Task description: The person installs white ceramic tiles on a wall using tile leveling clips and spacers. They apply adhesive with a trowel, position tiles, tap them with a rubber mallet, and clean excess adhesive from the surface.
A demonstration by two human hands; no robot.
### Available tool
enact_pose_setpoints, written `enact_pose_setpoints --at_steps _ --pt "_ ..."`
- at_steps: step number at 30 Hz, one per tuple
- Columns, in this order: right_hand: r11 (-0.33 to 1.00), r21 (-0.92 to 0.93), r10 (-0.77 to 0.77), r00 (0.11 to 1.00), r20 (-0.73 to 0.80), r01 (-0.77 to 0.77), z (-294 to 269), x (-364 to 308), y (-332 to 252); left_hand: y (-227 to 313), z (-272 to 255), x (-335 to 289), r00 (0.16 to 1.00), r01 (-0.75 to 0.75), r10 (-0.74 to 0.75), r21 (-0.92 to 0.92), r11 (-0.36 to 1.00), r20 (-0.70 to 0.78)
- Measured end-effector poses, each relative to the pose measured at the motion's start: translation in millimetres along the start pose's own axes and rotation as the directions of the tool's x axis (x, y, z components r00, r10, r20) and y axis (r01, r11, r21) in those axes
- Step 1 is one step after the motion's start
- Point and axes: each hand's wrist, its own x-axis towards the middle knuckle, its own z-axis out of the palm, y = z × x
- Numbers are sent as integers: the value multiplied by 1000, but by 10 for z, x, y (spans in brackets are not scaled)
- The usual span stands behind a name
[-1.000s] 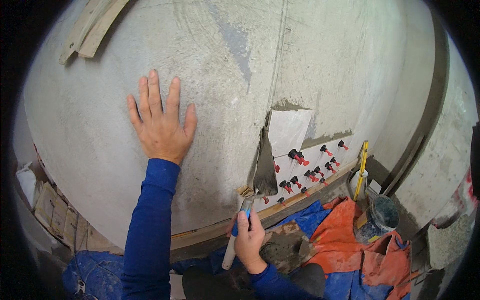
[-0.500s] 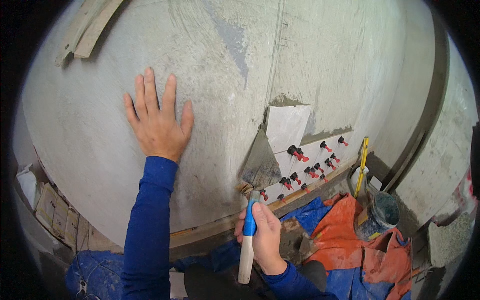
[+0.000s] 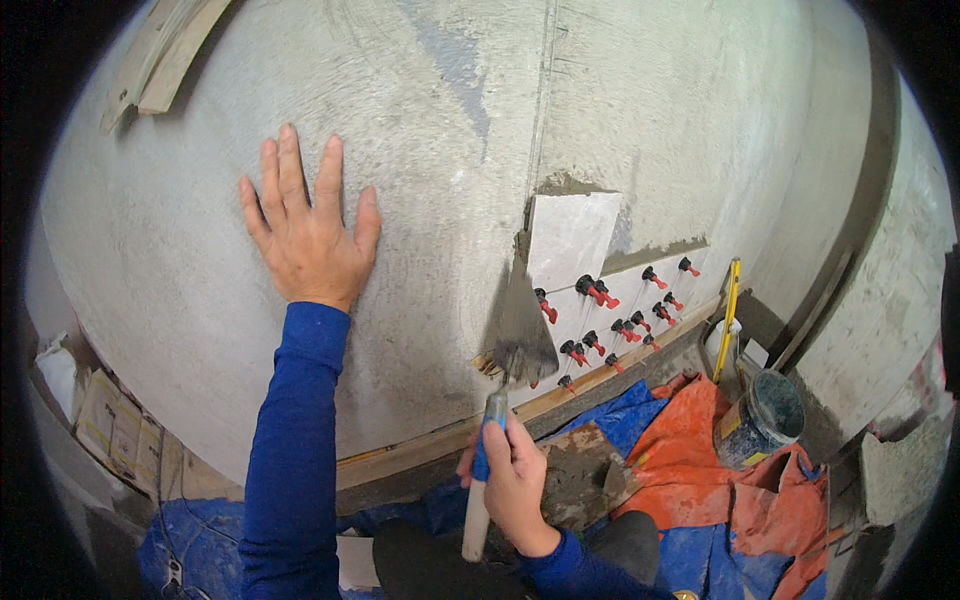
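Note:
My left hand (image 3: 312,240) lies flat on the grey plastered wall (image 3: 420,260), fingers spread. Lower right of it, my right hand (image 3: 517,492) is closed round the blue and whitish handle of a pointed trowel (image 3: 525,335). The mortar-smeared blade points up along the left edge of a pale wall tile (image 3: 572,240) and hides part of the tiling. Whether the blade touches the tile or the wall, I cannot tell. Below that tile, a tiled strip carries several black-and-red tile levelling clips (image 3: 597,290). Mortar (image 3: 568,185) shows along the upper tile's top edge.
A wooden batten (image 3: 400,460) runs along the wall's foot. To the right stand a yellow spirit level (image 3: 728,320) and a dirty bucket (image 3: 735,430) by an orange sheet (image 3: 685,470). Wooden strips (image 3: 180,60) hang at upper left; boxes (image 3: 112,420) lie at far left.
The trowel blade has turned and its tip has moved up beside the upper tile's left edge. Its handle has swung slightly left. My left hand keeps its place on the wall; the view shifts slightly.

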Motion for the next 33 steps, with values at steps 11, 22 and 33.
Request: enact_pose_setpoints --at_steps 11,22,33 --pt "984 -51 -176 981 -78 173 259 461 248 22 -38 18 1000 -2 1 36 999 7" --pt "1000 7 -29 990 -141 30 184 115 665 15 -48 21 1000 -11 9 63 998 26" --pt "989 -141 50 998 -25 -53 -249 -492 576 -39 43 -19 1000 0 -1 -27 1000 -30"
